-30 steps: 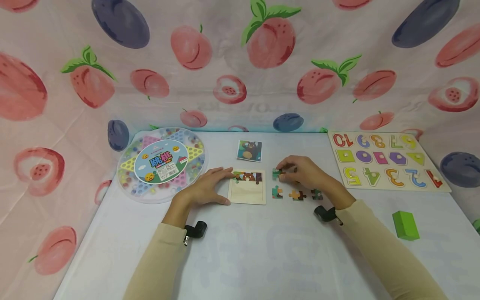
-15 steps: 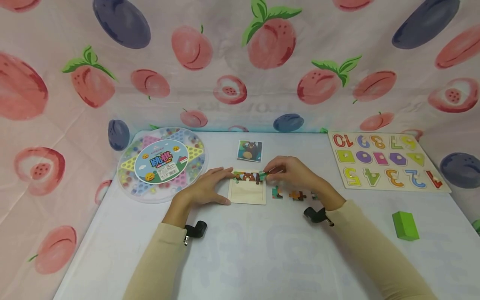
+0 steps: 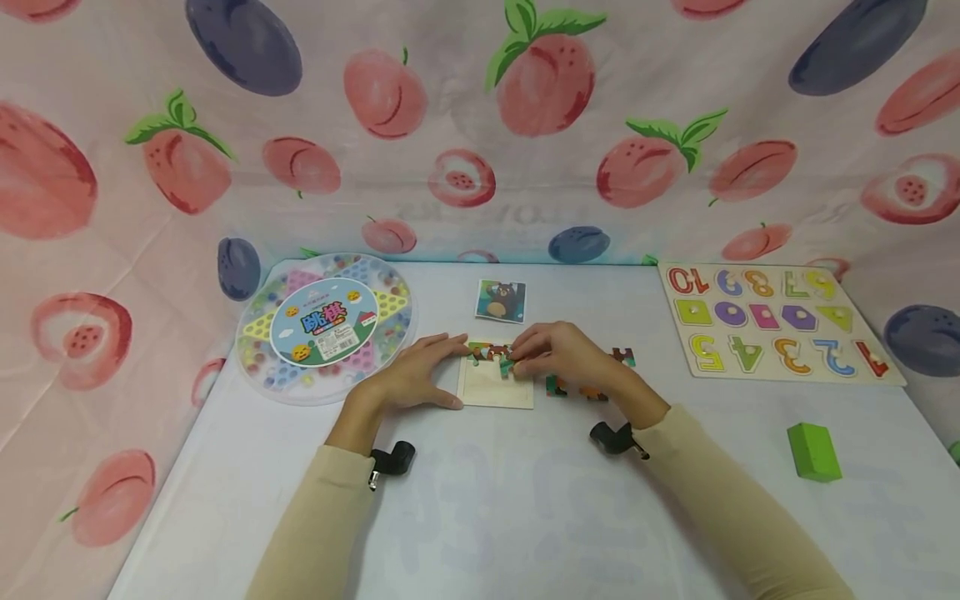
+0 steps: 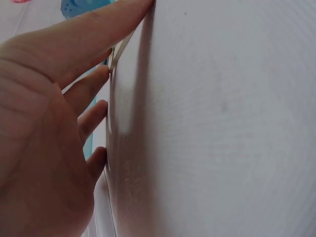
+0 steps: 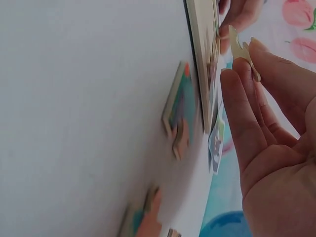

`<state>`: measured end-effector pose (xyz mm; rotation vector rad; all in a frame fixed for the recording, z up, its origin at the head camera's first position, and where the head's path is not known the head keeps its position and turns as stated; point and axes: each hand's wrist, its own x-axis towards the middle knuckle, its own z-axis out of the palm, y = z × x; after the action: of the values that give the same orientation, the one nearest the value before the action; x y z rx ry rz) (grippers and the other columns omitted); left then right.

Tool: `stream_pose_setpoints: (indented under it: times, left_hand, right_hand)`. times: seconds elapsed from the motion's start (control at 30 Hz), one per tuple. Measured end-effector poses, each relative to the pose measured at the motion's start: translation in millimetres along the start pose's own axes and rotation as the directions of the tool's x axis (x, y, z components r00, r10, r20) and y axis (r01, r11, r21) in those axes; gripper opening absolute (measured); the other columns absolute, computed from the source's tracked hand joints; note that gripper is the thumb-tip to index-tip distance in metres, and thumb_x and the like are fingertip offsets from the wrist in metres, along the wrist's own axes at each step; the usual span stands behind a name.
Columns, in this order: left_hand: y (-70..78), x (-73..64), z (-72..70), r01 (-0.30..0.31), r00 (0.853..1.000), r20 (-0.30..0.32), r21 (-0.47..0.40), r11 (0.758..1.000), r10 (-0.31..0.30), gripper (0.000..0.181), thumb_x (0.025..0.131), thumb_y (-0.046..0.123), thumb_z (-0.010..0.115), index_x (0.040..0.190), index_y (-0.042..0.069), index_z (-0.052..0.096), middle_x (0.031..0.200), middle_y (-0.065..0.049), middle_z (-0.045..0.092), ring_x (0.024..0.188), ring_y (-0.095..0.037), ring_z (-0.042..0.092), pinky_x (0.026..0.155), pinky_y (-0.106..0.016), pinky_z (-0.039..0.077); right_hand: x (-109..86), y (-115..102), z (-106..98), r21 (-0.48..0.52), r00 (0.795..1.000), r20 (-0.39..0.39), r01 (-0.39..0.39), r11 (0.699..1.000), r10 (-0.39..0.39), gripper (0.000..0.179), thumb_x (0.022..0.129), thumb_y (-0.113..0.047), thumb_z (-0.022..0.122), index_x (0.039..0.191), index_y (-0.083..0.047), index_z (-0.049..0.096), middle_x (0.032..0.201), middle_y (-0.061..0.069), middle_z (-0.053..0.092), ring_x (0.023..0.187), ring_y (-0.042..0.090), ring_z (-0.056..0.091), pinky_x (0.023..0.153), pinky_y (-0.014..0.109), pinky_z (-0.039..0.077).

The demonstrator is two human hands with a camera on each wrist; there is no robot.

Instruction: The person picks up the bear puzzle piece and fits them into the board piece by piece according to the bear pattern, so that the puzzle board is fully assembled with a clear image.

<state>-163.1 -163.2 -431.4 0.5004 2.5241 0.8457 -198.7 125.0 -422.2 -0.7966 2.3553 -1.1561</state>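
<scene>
My right hand [image 3: 562,354] pinches a green jigsaw piece [image 3: 506,367] between thumb and fingertips, over the wooden puzzle tray [image 3: 495,395]. In the right wrist view, the pinched jigsaw piece [image 5: 237,45] is tilted, its pale edge showing. Along the tray's top runs a row of fitted pieces [image 3: 489,352] with a bear's face, partly covered by my right fingers. Spread at the tray's left side, my left hand [image 3: 420,372] touches it, thumb near the lower corner. Loose jigsaw pieces [image 3: 556,386] lie right of the tray, partly hidden by my right hand.
A bear picture card [image 3: 501,301] lies behind the tray. To the left is a round Chinese checkers set [image 3: 325,325]. A number puzzle board [image 3: 780,325] lies at the back right, a green block [image 3: 813,452] nearer on the right.
My right hand has carried the green jigsaw piece left, from among the loose pieces to over the tray, below the bear row. My left hand has stayed in place.
</scene>
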Motion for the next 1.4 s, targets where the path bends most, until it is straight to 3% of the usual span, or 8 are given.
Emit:
stream_pose_setpoints:
  times: [0.27, 0.57, 0.8, 1.13, 1.4]
  left_hand:
    - [1.9, -1.6, -0.8, 0.009, 1.000, -0.003, -0.012, 1.000, -0.009, 0.081, 0.080, 0.035, 0.087, 0.151, 0.029, 0.049, 0.170, 0.010, 0.029, 0.162, -0.027, 0.013, 0.128, -0.063, 0.018]
    - [0.9, -0.9, 0.3, 0.005, 1.000, -0.004, -0.018, 1.000, -0.005, 0.080, 0.080, 0.035, 0.087, 0.150, 0.031, 0.049, 0.169, 0.011, 0.030, 0.162, -0.026, 0.013, 0.127, -0.065, 0.018]
    - [-0.3, 0.3, 1.3, -0.010, 1.000, -0.008, -0.012, 1.000, 0.010, 0.081, 0.079, 0.035, 0.088, 0.150, 0.030, 0.050, 0.169, 0.010, 0.031, 0.162, -0.026, 0.014, 0.127, -0.064, 0.017]
    - [-0.3, -0.6, 1.0, -0.014, 1.000, -0.014, -0.019, 1.000, 0.014, 0.081, 0.079, 0.034, 0.088, 0.150, 0.029, 0.050, 0.169, 0.009, 0.032, 0.162, -0.025, 0.015, 0.128, -0.062, 0.018]
    - [-0.2, -1.2, 0.5, -0.013, 1.000, -0.015, -0.024, 1.000, 0.013, 0.081, 0.079, 0.034, 0.088, 0.150, 0.029, 0.050, 0.169, 0.010, 0.031, 0.162, -0.025, 0.014, 0.128, -0.062, 0.017]
  right_hand:
    - [9.3, -8.8, 14.3, 0.008, 1.000, 0.002, 0.002, 1.000, -0.002, 0.023, 0.090, -0.017, 0.078, 0.112, -0.012, 0.080, 0.123, 0.006, 0.074, 0.120, 0.023, 0.067, 0.097, 0.037, 0.059]
    - [22.0, -15.2, 28.8, -0.052, 0.996, 0.000, 0.086, 0.995, -0.086, 0.023, 0.089, -0.017, 0.079, 0.111, -0.009, 0.080, 0.118, 0.006, 0.076, 0.113, 0.022, 0.070, 0.094, 0.033, 0.059]
    - [26.7, -18.0, 36.7, -0.086, 0.998, -0.021, 0.050, 0.995, -0.052, 0.022, 0.088, -0.018, 0.080, 0.108, -0.010, 0.081, 0.113, 0.004, 0.077, 0.111, 0.019, 0.069, 0.094, 0.034, 0.058]
    - [31.3, -23.5, 41.8, -0.133, 0.999, -0.034, -0.012, 0.991, 0.008, 0.021, 0.087, -0.018, 0.081, 0.106, -0.010, 0.081, 0.109, 0.007, 0.077, 0.095, 0.015, 0.067, 0.076, 0.019, 0.052]
    - [35.5, -23.7, 43.7, -0.170, 0.999, -0.042, -0.001, 0.985, -0.006, 0.021, 0.087, -0.019, 0.081, 0.105, -0.009, 0.081, 0.107, 0.007, 0.077, 0.097, 0.017, 0.066, 0.078, 0.023, 0.053]
